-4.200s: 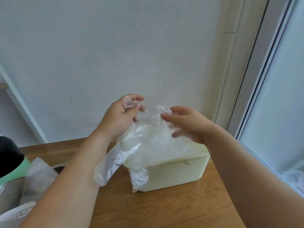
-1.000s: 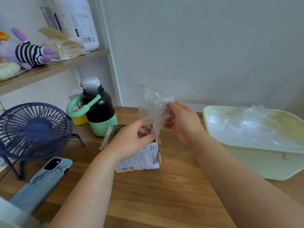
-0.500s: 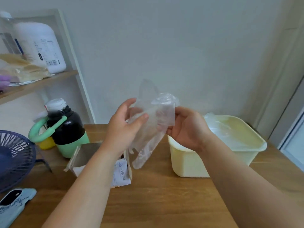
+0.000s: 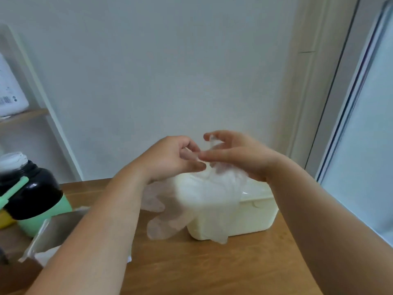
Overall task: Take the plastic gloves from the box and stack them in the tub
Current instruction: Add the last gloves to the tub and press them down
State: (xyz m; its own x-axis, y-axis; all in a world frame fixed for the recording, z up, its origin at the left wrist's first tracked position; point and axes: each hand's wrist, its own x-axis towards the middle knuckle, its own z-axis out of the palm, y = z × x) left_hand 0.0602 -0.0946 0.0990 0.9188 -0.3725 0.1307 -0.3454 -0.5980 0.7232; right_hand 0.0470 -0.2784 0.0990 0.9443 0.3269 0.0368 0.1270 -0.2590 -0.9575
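Glove (image 4: 187,211): clear plastic, held up in front of the tub's near left corner; cuff on top, fingers hanging down and to the left, long axis sloping from upper right to lower left.
Tub (image 4: 255,218): pale yellow, on the table (image 4: 212,271) near the wall.
Open room: bare wood in front; box (image 4: 57,226) and bottle (image 4: 32,199) stand to the left, window frame (image 4: 340,124) to the right.
Left hand (image 4: 170,158): fingers curled, pinching the glove's top.
Right hand (image 4: 238,154): thumb and forefinger pinch the same edge.
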